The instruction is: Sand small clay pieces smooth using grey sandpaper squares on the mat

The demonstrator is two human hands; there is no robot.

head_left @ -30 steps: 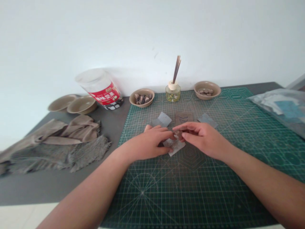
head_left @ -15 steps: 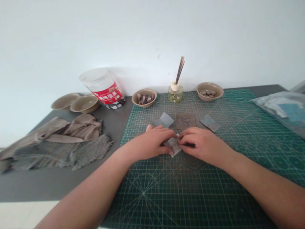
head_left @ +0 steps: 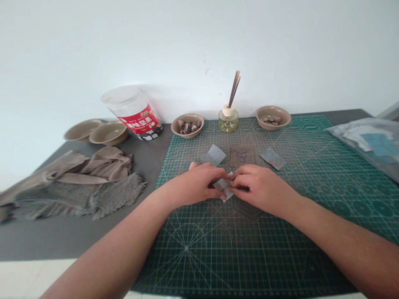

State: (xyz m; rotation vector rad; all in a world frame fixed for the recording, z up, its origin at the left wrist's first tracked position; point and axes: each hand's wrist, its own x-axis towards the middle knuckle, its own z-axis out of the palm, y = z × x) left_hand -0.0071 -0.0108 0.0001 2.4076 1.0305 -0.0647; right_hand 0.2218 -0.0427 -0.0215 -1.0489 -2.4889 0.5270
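Over the green cutting mat (head_left: 249,249), my left hand (head_left: 202,182) is curved around the left side of a small pale sheet (head_left: 223,189), thumb and fingers on its edges. My right hand (head_left: 260,187) pinches the right side of the same sheet, its fingertips meeting the left fingers at the top. Part of the sheet is hidden by the fingers. Just beyond lie a brown square marked "320" (head_left: 242,157), a grey-white sheet (head_left: 215,155) on the left and a bluish-grey sheet (head_left: 273,158) on the right.
Behind stand a bowl of brown pieces (head_left: 187,126), a reed diffuser (head_left: 228,118), a bowl of flat round pieces (head_left: 273,118) and a clear tub with a red label (head_left: 134,114). Two bowls (head_left: 109,133) and crumpled cloths (head_left: 93,178) are at left, a plastic bag (head_left: 370,139) at right.
The whole view has shifted slightly. Both hands remain on the small sheet, with only slight movement of the fingers.
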